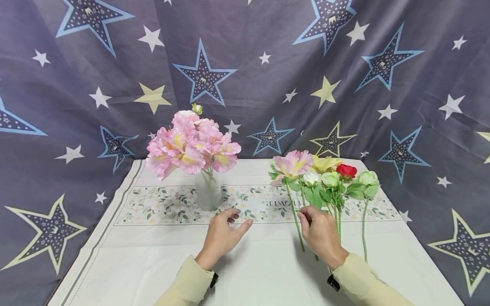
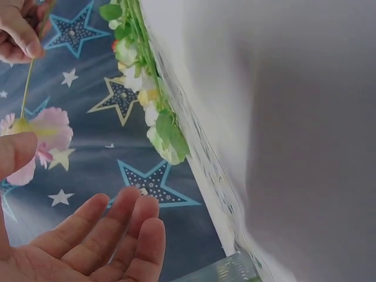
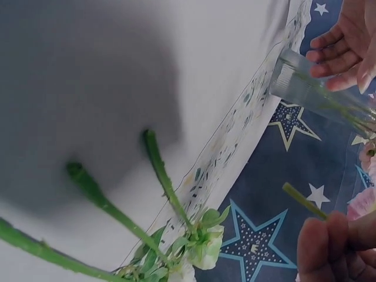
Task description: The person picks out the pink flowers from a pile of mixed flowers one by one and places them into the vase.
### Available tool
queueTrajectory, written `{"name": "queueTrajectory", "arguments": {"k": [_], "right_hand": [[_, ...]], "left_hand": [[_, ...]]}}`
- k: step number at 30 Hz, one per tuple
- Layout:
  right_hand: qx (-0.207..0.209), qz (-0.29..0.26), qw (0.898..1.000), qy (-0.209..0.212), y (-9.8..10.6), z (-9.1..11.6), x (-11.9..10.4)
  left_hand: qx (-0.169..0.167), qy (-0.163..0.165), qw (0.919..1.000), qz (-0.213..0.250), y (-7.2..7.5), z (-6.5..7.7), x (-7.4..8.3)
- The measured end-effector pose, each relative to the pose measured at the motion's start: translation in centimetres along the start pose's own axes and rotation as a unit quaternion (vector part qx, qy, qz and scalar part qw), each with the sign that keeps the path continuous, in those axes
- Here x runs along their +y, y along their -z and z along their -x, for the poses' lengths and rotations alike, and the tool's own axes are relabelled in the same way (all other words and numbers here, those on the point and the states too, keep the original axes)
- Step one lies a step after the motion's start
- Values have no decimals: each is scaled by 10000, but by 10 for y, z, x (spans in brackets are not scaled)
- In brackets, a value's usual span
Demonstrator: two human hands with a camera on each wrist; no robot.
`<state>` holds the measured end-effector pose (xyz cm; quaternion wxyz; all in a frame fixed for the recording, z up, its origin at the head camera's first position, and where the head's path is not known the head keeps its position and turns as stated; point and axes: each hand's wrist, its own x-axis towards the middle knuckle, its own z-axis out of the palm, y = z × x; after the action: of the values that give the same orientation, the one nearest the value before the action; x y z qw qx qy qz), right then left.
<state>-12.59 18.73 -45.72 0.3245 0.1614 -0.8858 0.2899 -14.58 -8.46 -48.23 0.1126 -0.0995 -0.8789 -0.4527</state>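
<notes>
My right hand [image 1: 320, 233] pinches the thin green stem of a pink flower with a yellow centre [image 1: 294, 165]. In the right wrist view, the stem's cut end [image 3: 304, 198] sticks out past the fingertips [image 3: 314, 244]. My left hand [image 1: 223, 233] is held above the table with its fingers loosely spread and nothing in them; the left wrist view shows its palm [image 2: 88, 258]. Just beyond it stands a clear ribbed vase [image 1: 208, 193], upright, filled with a bunch of pink flowers [image 1: 191, 146] and one small pale bud [image 1: 197, 109].
Right of centre lie more stemmed flowers: a yellow one [image 1: 324, 163], a red rose [image 1: 346, 171], a white one [image 1: 311, 178] and pale green roses [image 1: 368, 178]. A floral printed band [image 1: 153, 208] crosses the white tablecloth [image 1: 145, 263]. A star-patterned curtain [image 1: 245, 97] hangs behind.
</notes>
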Motion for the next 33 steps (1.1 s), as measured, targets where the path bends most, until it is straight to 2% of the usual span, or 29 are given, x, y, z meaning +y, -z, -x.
{"name": "queueTrajectory", "arguments": {"k": [6,11,18,22,28,33], "right_hand": [[-183,-197,9996,-110,-2,0,-6],[-102,-293,9994,140,-7,0,-8],[49,-412,9983,407,-13,-1,-11],[78,-421,9978,511,-16,-1,-15],[65,-491,9964,690,-19,0,-20],[144,-325,9958,840,-21,1,-22]], "left_hand": [[-18,-20,10000,85,-4,0,6],[-89,-9,9998,164,-6,0,11],[-197,-18,9977,656,-11,-1,15],[-252,-36,9969,750,-14,-2,16],[-316,-193,9949,936,-21,-1,19],[-270,-333,9934,1065,-28,0,22]]}}
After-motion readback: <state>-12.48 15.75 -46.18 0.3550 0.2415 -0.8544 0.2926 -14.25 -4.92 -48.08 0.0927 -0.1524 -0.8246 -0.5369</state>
